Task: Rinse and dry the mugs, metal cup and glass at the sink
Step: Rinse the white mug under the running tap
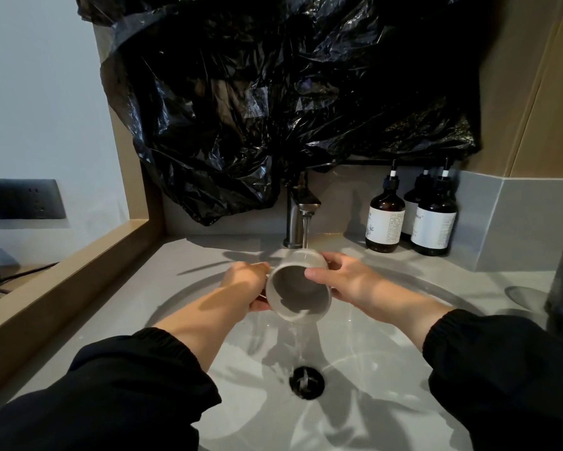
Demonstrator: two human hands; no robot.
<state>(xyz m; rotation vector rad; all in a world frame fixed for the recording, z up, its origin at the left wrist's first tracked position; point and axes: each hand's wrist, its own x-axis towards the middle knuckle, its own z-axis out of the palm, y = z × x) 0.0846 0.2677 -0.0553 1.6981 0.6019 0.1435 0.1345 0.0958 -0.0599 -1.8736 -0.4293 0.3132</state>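
Under running faucet [301,211], grey mug [298,288] lay tipped, mouth toward person; left hand [246,284] fingers gripped handle side, right hand [350,281] fingers clasped body

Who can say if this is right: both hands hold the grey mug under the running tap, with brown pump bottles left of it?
No: the head view shows the brown pump bottles right of the tap. The left hand and right hand do hold the grey mug under it.
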